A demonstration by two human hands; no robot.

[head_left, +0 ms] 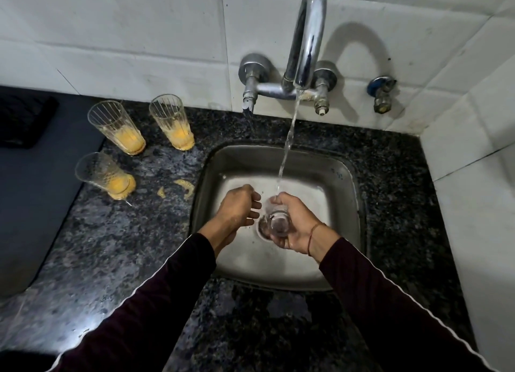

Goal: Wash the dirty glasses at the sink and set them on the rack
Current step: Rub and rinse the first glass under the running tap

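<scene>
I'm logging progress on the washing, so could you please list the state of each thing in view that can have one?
Tap: running, stream falling into the sink.
Glass in right hand: held under the stream, tilted, looks clear.
Three glasses on counter: upright, orange residue at the bottom.
Right hand: grips the glass.
Left hand: loosely curled, holds nothing.
Sink: wet, not filled.
Counter: orange spill spots.
</scene>
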